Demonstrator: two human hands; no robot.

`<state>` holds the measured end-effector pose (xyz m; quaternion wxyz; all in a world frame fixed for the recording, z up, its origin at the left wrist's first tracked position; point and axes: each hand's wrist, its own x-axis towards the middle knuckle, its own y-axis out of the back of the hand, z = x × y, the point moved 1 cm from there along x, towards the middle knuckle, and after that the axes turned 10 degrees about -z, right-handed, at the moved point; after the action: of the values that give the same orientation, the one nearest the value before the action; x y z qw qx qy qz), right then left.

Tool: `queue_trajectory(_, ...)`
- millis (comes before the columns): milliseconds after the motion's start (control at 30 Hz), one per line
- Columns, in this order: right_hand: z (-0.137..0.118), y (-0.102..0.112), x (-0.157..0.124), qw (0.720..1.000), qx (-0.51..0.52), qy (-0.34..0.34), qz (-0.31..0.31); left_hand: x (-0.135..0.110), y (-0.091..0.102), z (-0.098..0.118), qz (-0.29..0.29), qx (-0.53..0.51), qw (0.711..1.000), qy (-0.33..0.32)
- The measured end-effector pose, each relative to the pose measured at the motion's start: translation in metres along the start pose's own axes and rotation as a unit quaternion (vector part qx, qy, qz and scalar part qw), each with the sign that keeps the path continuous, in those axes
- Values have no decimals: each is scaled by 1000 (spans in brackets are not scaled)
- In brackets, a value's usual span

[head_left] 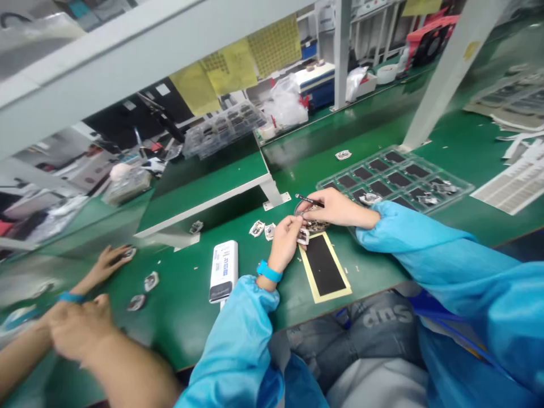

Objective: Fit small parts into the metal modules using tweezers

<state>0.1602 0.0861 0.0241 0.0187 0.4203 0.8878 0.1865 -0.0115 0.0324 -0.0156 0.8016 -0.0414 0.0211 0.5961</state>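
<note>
Between the fingers of my left hand point(285, 241) is a small white-framed part point(303, 237). My right hand point(334, 207) pinches a pair of black tweezers point(310, 200), with its fingertips close to those of the left. Under both hands lies a round dish point(318, 225) of tiny brass-coloured pieces, partly covered by them. Just in front is a black pad with a yellow border point(326, 266). Two more white-framed parts point(257, 228) rest left of my left hand. A clear tray point(395, 177) with dark compartments sits beyond my right wrist, some white-framed parts on it.
A white power bank point(223, 271) lies left of my left forearm. At the left, a co-worker's hands point(85, 323) are near more small parts point(151, 281). A low green shelf point(208, 192) stands behind; a slanted white post point(454, 73) rises at right, near printed sheets point(516, 175).
</note>
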Motion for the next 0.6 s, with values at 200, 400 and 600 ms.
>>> queue_trajectory(200, 7, -7, -6, 995, 97, 11, 12, -13, -3, 2, -30, 17, 999, -18)
queue_trajectory(400, 0, -11, -10, 990, 134, 31, 22, -16, -4, 4, -38, -34, 999, 1)
queue_trajectory(600, 1, 3, -13, 990, 106, 61, -64, -22, -6, 6, -62, -58, 995, 42)
